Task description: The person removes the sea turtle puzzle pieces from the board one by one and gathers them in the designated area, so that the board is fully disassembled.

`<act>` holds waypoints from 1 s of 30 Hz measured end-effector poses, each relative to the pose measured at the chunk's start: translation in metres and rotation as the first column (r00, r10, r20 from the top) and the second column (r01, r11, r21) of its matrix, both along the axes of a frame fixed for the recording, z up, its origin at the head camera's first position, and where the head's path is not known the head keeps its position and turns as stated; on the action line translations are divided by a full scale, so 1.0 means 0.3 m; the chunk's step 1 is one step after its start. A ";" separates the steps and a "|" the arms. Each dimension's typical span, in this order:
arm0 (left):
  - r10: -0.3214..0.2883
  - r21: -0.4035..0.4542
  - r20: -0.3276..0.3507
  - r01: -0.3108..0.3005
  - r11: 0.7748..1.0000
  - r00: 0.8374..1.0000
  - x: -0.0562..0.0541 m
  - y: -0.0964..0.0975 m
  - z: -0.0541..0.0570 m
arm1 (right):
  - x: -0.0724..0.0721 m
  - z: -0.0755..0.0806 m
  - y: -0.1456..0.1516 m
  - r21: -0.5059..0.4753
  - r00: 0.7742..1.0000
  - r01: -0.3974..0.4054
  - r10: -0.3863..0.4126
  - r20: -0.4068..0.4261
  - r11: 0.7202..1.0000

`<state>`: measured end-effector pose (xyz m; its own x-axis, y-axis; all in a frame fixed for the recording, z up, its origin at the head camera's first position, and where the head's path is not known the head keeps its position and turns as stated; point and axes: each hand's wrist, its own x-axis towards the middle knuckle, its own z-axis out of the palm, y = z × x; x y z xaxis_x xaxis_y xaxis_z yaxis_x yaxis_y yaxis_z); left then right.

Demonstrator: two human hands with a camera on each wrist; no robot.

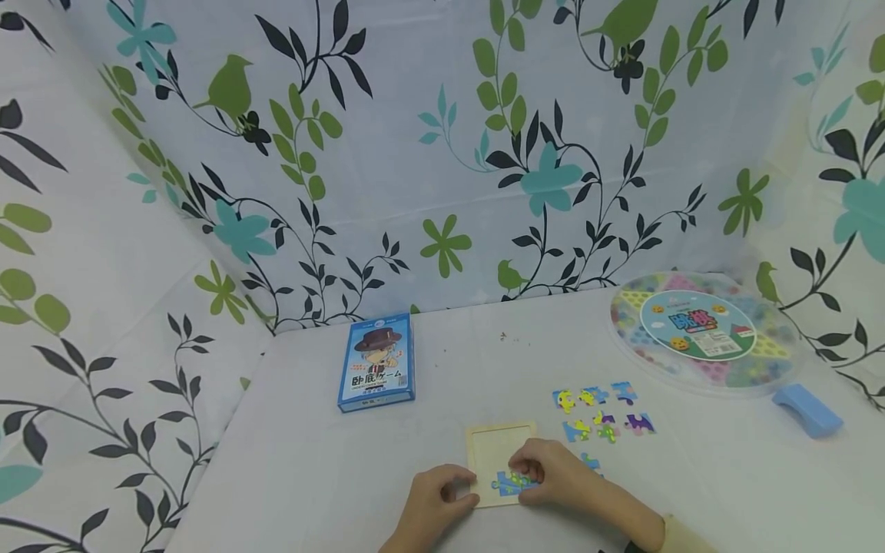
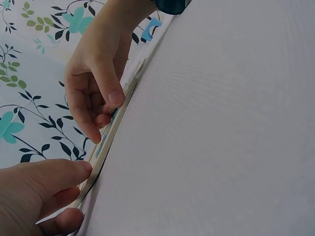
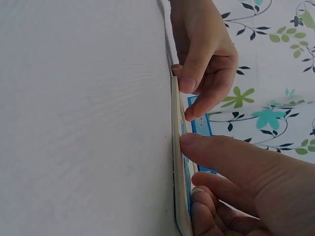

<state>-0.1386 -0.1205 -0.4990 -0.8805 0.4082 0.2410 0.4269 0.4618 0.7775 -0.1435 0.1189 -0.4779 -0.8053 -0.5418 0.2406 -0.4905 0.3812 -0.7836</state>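
A square wooden puzzle tray [image 1: 501, 435] lies on the white table, with joined blue and green jigsaw pieces [image 1: 507, 485] along its near side. My left hand [image 1: 435, 503] holds the tray's left edge, thumb and forefinger bent against the rim. Over the pieces, my right hand [image 1: 563, 476] curls its fingers, with the thumb at the near rim; a puzzle piece [image 1: 531, 481] shows between thumb and forefinger, partly hidden. The right wrist view shows the tray [image 3: 175, 162] nearly edge-on, with the right thumb [image 3: 192, 141] at its rim.
Several loose puzzle pieces [image 1: 594, 397] lie right of the tray. A blue card-game box [image 1: 376, 365] stands back left. At the back right sit a round, clear-lidded Chinese checkers set [image 1: 698, 326] and a light-blue curved block [image 1: 809, 411]. A patterned cloth [image 1: 387, 153] hangs behind.
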 end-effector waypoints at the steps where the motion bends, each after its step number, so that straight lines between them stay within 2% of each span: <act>1: -0.002 0.001 -0.001 0.002 1.000 1.000 0.000 0.000 0.001 | -0.001 -0.001 0.001 0.006 1.000 -0.001 0.001 -0.002 1.000; 5: -0.006 0.001 -0.003 0.006 1.000 1.000 -0.001 0.001 0.002 | -0.003 -0.001 0.002 0.048 1.000 0.007 -0.009 0.025 0.999; 10: -0.003 -0.007 -0.008 0.003 1.000 1.000 -0.002 0.001 0.002 | -0.006 -0.006 0.001 0.091 1.000 0.008 -0.009 0.016 0.996; 26: 0.005 -0.008 0.026 -0.005 1.000 1.000 0.001 0.004 0.006 | 0.005 0.009 -0.003 0.107 0.999 0.009 -0.013 0.040 0.994; 30: 0.000 -0.003 0.009 0.000 1.000 1.000 -0.001 0.003 0.005 | 0.002 0.010 -0.002 0.098 0.999 0.007 -0.010 0.035 0.995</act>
